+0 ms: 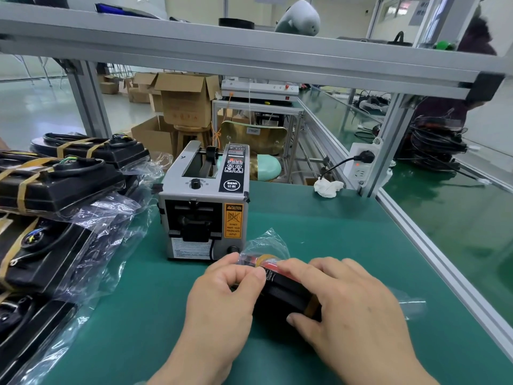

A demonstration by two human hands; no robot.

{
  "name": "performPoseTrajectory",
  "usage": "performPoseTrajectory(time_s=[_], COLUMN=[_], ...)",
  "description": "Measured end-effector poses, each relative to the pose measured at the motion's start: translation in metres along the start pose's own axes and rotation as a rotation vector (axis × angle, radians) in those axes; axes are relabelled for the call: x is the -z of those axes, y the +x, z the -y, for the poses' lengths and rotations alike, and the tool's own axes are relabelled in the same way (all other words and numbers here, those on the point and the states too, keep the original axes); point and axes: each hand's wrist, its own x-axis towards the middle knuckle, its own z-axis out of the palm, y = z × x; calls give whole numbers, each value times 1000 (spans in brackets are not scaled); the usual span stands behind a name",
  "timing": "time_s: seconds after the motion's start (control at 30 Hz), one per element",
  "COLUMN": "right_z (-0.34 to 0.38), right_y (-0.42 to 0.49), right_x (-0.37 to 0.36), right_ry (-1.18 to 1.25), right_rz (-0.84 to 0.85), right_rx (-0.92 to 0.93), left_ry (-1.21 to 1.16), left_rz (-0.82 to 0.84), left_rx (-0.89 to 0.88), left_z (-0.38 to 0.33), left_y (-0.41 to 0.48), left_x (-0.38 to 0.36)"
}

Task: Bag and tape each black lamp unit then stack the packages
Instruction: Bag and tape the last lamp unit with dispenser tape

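Left hand (222, 298): thumb & forefinger pinch the clear bag (268, 241) at the far end of a black lamp unit (288, 294). Right hand (349, 304) curls over the unit's top, thumb on its near side, gripping it on the green mat (347, 226). The unit lies between the two hands inside the bag, whose loose mouth puffs up just beyond the fingers. An amber patch by the left fingertips is prob. tape (265, 258), though the film blurs it. Just beyond the hands stands the tape dispenser (205, 207), orange caution label facing the person. Left of the left hand: several bagged, taped packages (55, 184), stacked, their film spilling onto the mat. Well beyond the right hand, a crumpled white tissue (329, 188) lies by a socket (361, 162) w/ a plug in. Cardboard boxes (183, 98) sit in the bkgd.
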Motion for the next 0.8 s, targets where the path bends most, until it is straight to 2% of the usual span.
performPoseTrajectory(time_s=[0.8], right_z=[1], right_y=[-2], right_x=[2], right_ry=[-13], right_rz=[18], right_rx=[-18], left_ry=[217], left_rz=[-135], left_rx=[-111], left_z=[4], left_y=[-5], left_x=[-10])
